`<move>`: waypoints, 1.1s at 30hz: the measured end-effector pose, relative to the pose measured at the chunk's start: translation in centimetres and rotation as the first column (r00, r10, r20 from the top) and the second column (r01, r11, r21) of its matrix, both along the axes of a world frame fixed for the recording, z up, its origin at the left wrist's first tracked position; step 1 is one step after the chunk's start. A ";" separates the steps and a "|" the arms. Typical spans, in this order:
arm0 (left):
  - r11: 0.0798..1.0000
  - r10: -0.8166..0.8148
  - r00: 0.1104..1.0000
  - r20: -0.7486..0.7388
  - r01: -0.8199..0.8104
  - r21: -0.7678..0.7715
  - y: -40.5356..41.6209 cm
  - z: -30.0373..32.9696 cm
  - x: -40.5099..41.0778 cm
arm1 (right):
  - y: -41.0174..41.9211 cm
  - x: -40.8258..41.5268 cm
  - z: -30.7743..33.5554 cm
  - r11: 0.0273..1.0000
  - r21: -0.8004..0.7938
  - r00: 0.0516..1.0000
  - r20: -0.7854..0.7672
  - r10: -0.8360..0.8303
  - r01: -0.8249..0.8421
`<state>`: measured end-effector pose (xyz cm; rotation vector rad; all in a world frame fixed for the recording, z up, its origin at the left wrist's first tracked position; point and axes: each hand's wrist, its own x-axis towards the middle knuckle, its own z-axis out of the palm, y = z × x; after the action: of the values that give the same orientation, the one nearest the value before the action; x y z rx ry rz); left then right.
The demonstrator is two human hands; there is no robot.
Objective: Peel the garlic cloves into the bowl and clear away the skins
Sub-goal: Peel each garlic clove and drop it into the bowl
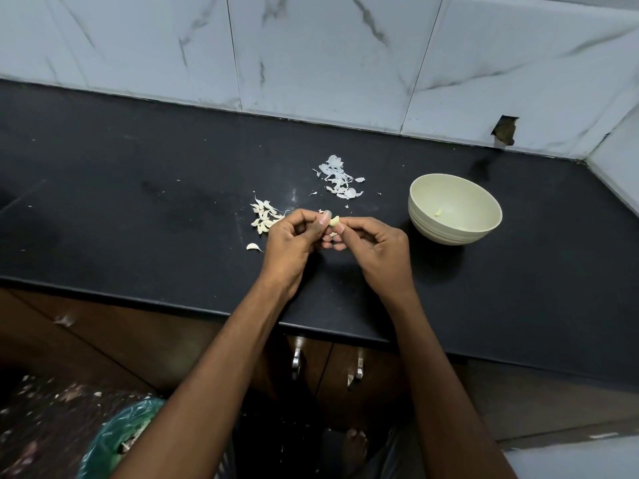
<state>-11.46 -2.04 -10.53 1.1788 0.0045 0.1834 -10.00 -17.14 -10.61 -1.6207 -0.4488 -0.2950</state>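
While my left hand (294, 236) and right hand (371, 242) pinch one garlic clove (334, 221) between their fingertips, mid-peel, I judge next: strip skin, drop clove in bowl (484, 202) right of fingers.

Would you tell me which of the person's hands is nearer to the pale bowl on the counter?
The right hand is nearer: the bowl stands just to its right. The left hand is farther left, beyond the garlic clove both hands pinch.
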 end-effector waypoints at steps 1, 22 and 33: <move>1.000 0.012 1.000 0.014 -0.013 0.016 0.0 -0.1 0.0 | 0.0 0.0 0.1 1.000 0.018 1.000 -0.023 0.018 -0.017; 0.942 0.142 0.977 0.161 -0.184 0.282 0.1 -0.9 0.5 | -0.2 -0.1 0.4 0.997 0.015 0.991 -0.110 0.076 -0.075; 0.952 0.119 0.981 0.156 -0.157 0.264 0.3 -0.5 0.1 | -0.4 -0.3 0.4 0.996 0.010 0.990 -0.103 0.094 -0.093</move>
<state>-11.40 -1.75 -11.05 1.4422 -0.0621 0.4001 -10.30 -17.49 -10.22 -1.5965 -0.4431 -0.1409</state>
